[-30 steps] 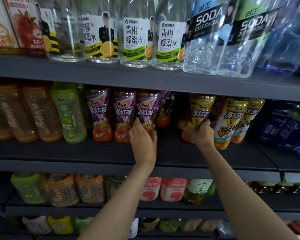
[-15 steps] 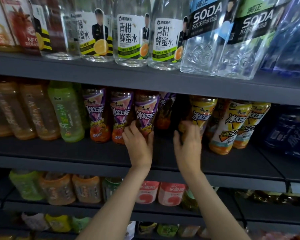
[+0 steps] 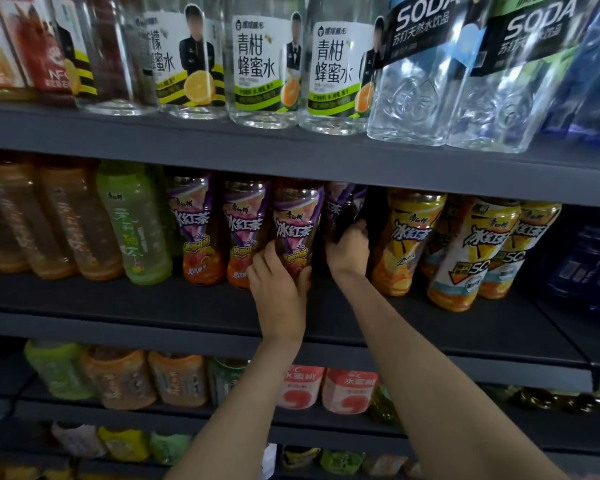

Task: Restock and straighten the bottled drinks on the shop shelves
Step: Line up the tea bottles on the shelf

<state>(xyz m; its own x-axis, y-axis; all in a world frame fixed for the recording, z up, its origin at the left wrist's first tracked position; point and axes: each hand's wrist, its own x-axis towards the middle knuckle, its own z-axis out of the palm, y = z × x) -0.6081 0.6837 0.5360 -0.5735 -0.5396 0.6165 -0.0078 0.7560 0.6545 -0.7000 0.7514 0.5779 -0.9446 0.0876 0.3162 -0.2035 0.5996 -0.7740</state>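
On the middle shelf [image 3: 153, 306] stands a row of purple-labelled iced tea bottles. My left hand [image 3: 278, 289] wraps round the base of the front purple bottle [image 3: 297, 223]. My right hand [image 3: 349, 251] grips a darker purple bottle [image 3: 340, 209] set further back, just to the right; its lower part is hidden by my hand. Yellow-labelled iced tea bottles [image 3: 409, 237] stand immediately right of my right hand.
Green and orange tea bottles [image 3: 136, 223] fill the shelf's left side, blue water packs [image 3: 589, 265] the far right. Clear honey-water and soda bottles [image 3: 264, 64] line the shelf above. Lower shelves hold peach drinks [image 3: 347, 389] and more bottles.
My right hand left the yellow bottle, moved left and now grips the rear purple bottle. My left hand stays on the front purple bottle. The camera has come closer.
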